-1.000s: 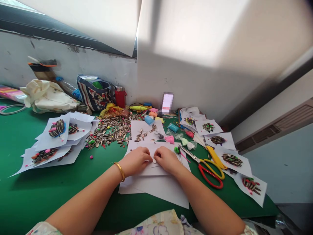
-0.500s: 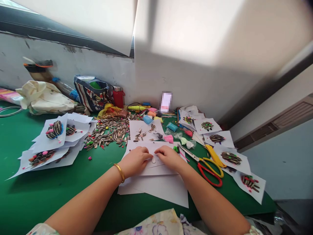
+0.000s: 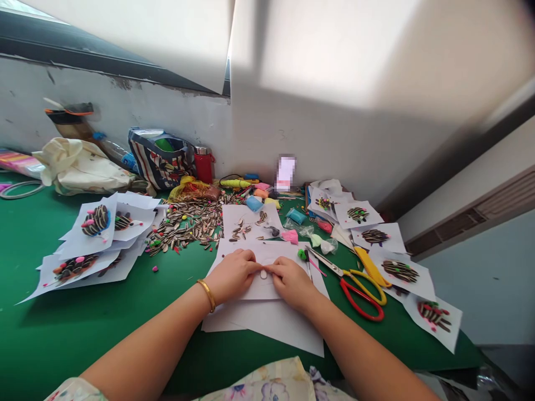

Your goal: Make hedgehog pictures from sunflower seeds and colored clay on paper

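Both my hands rest on a stack of white paper sheets (image 3: 271,320) on the green table. My left hand (image 3: 232,275), with a gold bangle on its wrist, has its fingers curled and its fingertips at a small pale lump (image 3: 263,274) on the paper. My right hand (image 3: 290,281) is curled too, and its fingertips meet the same lump from the other side. Just beyond the paper lies a heap of striped sunflower seeds (image 3: 188,223).
Red scissors (image 3: 361,298) and yellow scissors (image 3: 370,273) lie right of my hands. Sheets with seed pictures are stacked at the left (image 3: 96,234) and spread at the right (image 3: 397,267). Coloured clay pieces (image 3: 292,223), a striped bag (image 3: 161,159) and a red flask (image 3: 203,164) stand by the wall.
My hands stay at the pale lump. My right hand has shifted slightly nearer to me and its fingers have closed in on the lump. The view has swayed a little.
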Demonstrator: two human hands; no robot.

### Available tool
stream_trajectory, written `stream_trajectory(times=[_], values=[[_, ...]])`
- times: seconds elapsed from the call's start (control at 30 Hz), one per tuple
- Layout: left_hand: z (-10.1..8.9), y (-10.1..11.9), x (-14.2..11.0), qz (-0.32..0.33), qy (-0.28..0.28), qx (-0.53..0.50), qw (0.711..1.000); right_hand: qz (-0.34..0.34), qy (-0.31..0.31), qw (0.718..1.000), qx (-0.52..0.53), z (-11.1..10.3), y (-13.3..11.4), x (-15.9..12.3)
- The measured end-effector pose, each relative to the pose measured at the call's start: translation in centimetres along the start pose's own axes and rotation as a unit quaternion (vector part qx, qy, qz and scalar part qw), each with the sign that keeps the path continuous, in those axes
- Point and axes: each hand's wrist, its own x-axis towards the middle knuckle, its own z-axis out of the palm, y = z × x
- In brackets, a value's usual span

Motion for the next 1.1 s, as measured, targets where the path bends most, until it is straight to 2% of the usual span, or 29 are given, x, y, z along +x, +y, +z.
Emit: stream_trajectory(times=[0.33, 0.57, 1.1], values=[[0.2, -0.2, 0.1, -0.012, 0.0, 0.011, 1.0, 0.031, 0.035, 0.997, 0.066, -0.1, 0.9, 0.4], [0.3, 0.7, 0.0, -0.015, 0.005, 0.041, 0.999, 0.029, 0.032, 0.998, 0.052, 0.0, 0.7, 0.4], [0.4, 0.5, -0.1, -0.024, 0.006, 0.027, 0.999, 0.017, 0.035, 0.998, 0.056, 0.0, 0.5, 0.3]])
